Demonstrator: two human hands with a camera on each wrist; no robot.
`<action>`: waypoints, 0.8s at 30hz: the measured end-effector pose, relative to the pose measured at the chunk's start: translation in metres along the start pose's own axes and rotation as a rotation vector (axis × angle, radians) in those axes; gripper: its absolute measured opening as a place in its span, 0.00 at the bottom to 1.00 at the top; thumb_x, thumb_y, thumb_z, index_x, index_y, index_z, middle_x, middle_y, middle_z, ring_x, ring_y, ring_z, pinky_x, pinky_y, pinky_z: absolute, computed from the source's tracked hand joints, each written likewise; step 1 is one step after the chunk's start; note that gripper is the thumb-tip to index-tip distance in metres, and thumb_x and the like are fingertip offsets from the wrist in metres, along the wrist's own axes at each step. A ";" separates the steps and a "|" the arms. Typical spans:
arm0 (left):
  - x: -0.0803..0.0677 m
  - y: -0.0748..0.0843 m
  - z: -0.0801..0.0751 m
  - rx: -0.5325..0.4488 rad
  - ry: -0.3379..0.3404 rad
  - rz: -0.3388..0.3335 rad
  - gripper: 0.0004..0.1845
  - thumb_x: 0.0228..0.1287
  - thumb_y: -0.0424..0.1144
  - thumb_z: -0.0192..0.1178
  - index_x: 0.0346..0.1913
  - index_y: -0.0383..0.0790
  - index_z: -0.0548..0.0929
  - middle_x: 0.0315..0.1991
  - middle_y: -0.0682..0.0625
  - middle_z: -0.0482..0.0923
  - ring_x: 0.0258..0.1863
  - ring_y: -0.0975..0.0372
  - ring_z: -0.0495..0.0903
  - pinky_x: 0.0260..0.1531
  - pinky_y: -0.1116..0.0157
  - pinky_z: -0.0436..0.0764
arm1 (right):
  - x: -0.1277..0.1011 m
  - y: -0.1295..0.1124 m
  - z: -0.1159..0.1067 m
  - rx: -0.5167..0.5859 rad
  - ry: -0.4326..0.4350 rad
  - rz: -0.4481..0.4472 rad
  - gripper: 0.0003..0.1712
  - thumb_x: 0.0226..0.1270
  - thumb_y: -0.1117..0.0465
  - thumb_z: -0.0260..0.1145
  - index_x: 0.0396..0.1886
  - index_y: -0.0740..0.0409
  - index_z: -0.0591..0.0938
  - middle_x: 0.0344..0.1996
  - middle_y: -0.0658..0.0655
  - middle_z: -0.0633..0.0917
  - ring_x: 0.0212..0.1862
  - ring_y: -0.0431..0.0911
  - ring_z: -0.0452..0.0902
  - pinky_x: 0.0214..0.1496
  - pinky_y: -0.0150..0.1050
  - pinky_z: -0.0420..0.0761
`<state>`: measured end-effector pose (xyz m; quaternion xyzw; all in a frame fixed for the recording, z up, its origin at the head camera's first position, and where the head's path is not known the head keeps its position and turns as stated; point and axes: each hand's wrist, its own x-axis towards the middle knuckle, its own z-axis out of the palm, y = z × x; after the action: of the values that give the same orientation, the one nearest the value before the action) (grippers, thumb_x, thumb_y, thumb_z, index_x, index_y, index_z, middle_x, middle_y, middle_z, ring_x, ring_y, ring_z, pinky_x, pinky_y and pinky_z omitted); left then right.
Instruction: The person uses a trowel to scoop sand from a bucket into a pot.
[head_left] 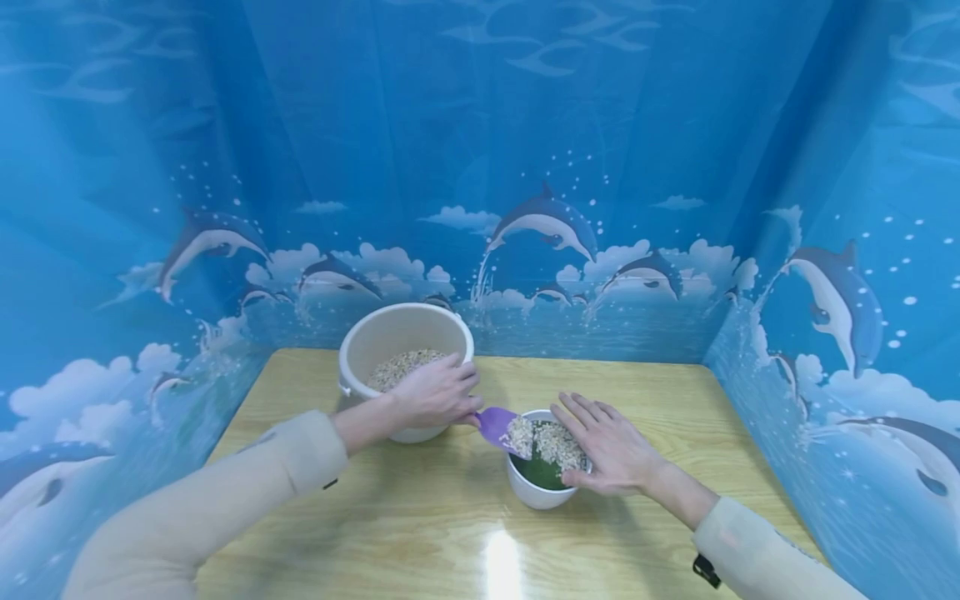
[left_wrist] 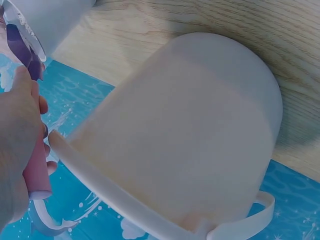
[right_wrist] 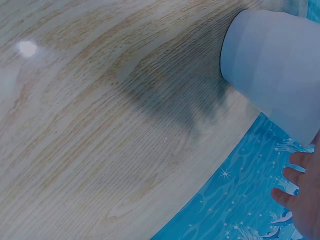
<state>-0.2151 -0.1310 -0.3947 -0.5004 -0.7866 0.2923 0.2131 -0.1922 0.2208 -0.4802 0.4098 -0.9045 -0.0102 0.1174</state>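
At the tabletop's centre, my left hand is grasping a purple scoop, tipping grain into the small white pot; my right hand, at three o'clock, is resting released on its rim. The bucket is sitting at ten o'clock.

The head view looks down on the pale wooden table; both wrist views skim it closely, sharing its grain.

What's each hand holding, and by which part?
Left hand grips the purple scoop by its handle. Right hand rests flat on the small white pot's rim.
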 end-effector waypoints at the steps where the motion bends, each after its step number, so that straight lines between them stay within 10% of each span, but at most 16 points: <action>1: 0.000 0.000 0.000 0.000 -0.006 -0.001 0.27 0.79 0.70 0.41 0.43 0.59 0.85 0.43 0.56 0.85 0.48 0.61 0.78 0.49 0.63 0.79 | 0.000 0.000 0.000 0.000 0.002 -0.001 0.62 0.65 0.19 0.56 0.82 0.60 0.63 0.80 0.68 0.66 0.78 0.65 0.68 0.72 0.65 0.75; 24: 0.007 0.000 -0.008 0.063 -0.068 0.030 0.30 0.79 0.71 0.36 0.45 0.60 0.85 0.44 0.56 0.84 0.49 0.62 0.76 0.53 0.63 0.77 | -0.001 -0.003 -0.002 0.011 0.018 0.001 0.63 0.67 0.14 0.43 0.81 0.61 0.64 0.80 0.68 0.67 0.77 0.65 0.69 0.71 0.65 0.76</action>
<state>-0.2125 -0.1225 -0.3884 -0.4949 -0.7762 0.3370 0.1974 -0.1892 0.2196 -0.4786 0.4101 -0.9037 -0.0014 0.1232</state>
